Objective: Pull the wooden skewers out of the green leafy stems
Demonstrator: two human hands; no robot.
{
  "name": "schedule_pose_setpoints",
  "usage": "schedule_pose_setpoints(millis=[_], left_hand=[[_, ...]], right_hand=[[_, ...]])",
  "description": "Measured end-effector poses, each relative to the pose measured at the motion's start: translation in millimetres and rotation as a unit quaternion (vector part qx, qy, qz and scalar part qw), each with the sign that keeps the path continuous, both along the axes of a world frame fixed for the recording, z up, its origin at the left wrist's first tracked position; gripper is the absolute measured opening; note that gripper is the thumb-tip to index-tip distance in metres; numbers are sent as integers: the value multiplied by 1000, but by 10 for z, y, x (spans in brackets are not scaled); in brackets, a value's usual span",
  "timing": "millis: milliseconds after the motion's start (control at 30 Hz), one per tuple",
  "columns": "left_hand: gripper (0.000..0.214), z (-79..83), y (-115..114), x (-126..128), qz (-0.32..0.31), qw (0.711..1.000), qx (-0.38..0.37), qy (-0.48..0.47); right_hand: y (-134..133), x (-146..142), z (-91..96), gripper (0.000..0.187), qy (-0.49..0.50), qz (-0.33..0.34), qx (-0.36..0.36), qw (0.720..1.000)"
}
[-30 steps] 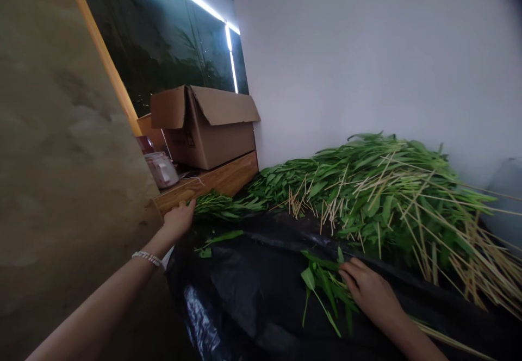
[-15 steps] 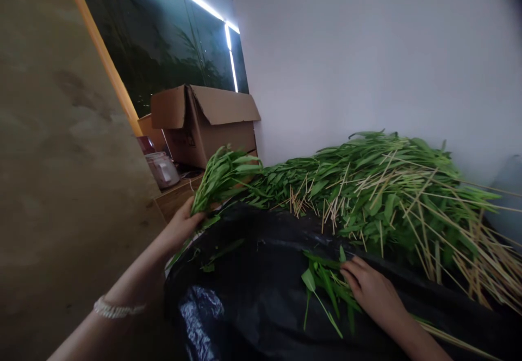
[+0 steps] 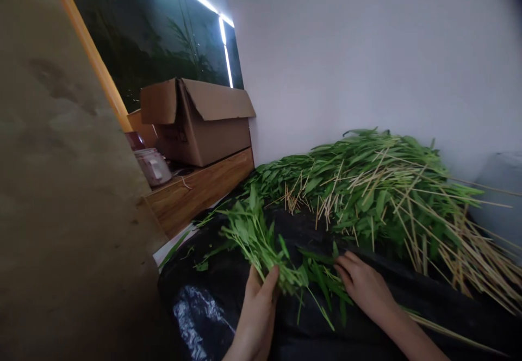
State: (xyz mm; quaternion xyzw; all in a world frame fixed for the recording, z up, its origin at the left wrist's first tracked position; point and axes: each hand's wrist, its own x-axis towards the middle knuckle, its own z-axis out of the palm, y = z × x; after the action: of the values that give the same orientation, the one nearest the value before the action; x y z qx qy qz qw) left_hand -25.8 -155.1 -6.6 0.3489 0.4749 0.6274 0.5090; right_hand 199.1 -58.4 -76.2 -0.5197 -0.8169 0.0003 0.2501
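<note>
My left hand [image 3: 263, 290] is closed round the stems of a bunch of water spinach [image 3: 255, 236], its leaves pointing up and away. The cut stem ends reach towards the loose water spinach sprigs [image 3: 322, 277] lying on a black plastic sheet [image 3: 240, 317]. At the right end of those sprigs, my right hand [image 3: 361, 279] has its fingers curled down and pressed together on some stems and leaves. Its fingertips are partly hidden. Behind both hands, a long heap of water spinach [image 3: 367, 181] lies against the wall.
Many thin pale sticks [image 3: 411, 203] lie across the heap and stick out to the right. An open cardboard box [image 3: 207, 127] stands on a wooden ledge [image 3: 204, 192] at back left, beside a clear plastic jar [image 3: 154, 166]. A grey container [image 3: 501, 198] is at far right.
My left hand has swung right and nearer with its bunch, from the ledge side to beside the loose sprigs. My right hand has stayed on the sprigs. The view has shifted slightly.
</note>
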Motion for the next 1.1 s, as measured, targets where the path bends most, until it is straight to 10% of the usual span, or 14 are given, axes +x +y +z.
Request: schedule_pose_setpoints(millis=[333, 533, 733, 900, 1100], left_hand=[[52, -417, -257, -334, -149, 981, -103, -64], [30, 16, -266, -503, -308, 908, -3, 284], [27, 664, 710, -428, -71, 895, 128, 422], [30, 364, 1675, -287, 86, 916, 189, 342], [37, 28, 1790, -432, 139, 921, 211, 295]], right_hand=[[-45, 39, 221, 30, 22, -11, 30, 999], [-116, -21, 275, 31, 12, -9, 69, 997], [-130, -108, 282, 31, 2, 23, 108, 994], [-107, -80, 502, 27, -40, 64, 82, 994], [-62, -115, 761, 19, 31, 69, -19, 997]])
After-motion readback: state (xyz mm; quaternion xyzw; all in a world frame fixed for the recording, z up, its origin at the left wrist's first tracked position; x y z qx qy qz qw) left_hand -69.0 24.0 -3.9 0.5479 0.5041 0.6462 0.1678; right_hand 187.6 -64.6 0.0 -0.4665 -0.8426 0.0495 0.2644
